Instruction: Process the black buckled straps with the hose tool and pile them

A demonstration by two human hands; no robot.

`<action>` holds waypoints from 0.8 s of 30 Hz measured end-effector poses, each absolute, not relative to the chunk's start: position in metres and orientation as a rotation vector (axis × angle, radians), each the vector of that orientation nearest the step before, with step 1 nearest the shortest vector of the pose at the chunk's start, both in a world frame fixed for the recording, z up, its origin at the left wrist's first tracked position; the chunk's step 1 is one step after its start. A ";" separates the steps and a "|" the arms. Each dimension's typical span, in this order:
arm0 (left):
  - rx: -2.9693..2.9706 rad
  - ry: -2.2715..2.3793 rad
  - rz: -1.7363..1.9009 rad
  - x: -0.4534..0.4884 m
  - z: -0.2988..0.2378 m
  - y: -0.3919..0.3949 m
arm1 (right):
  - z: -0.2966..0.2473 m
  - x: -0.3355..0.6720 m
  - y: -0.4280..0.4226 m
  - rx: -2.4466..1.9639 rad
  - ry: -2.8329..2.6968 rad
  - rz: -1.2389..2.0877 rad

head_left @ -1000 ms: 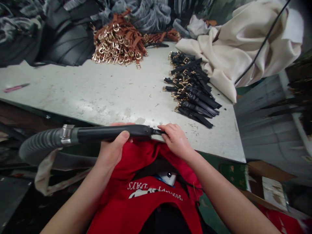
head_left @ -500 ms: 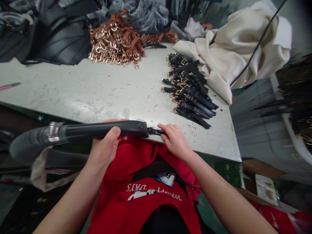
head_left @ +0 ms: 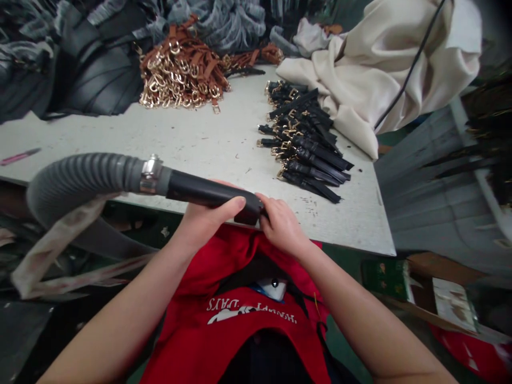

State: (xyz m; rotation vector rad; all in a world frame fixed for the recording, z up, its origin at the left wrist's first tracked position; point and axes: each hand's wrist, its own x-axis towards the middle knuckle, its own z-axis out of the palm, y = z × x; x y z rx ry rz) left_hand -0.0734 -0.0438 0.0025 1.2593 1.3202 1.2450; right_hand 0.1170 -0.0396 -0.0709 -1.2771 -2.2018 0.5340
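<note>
My left hand [head_left: 210,216] is wrapped round the black nozzle [head_left: 200,188] of a grey corrugated hose [head_left: 92,170], its thumb along the top. A metal clamp [head_left: 150,173] joins nozzle and hose. My right hand [head_left: 282,224] is closed right at the nozzle's mouth, fingertips pinched on a small black strap [head_left: 262,210], most of which is hidden by the fingers and the nozzle. Both hands are just over the table's front edge, above a red apron [head_left: 248,298] with white lettering.
On the pale table [head_left: 192,138] lie a pile of black buckled straps [head_left: 306,138], brown straps with gold buckles [head_left: 184,69], black pieces [head_left: 96,74], a pink tool [head_left: 20,156] and beige material [head_left: 348,69]. An open carton [head_left: 424,293] stands low at right.
The nozzle and my left hand have moved right, towards my right hand, bringing the hose into fuller view. The black strap, visible between nozzle and fingers before, is now almost entirely hidden.
</note>
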 end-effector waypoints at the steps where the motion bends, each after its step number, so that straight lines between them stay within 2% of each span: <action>1: 1.246 1.311 1.223 -0.074 0.003 -0.043 | -0.071 0.117 -0.040 -1.288 -2.198 0.531; 7: 0.995 1.409 1.367 -0.073 0.003 -0.043 | -0.072 0.118 -0.039 -1.246 -2.202 0.567; 14: 0.793 1.321 1.454 -0.079 -0.008 -0.039 | -0.074 0.120 -0.038 -1.273 -2.181 0.562; 17: 0.645 1.324 1.639 -0.108 -0.005 -0.053 | -0.075 0.121 -0.039 -1.247 -2.183 0.575; 24: 0.609 1.370 1.720 -0.138 0.000 -0.100 | -0.074 0.125 -0.030 -1.268 -2.354 0.424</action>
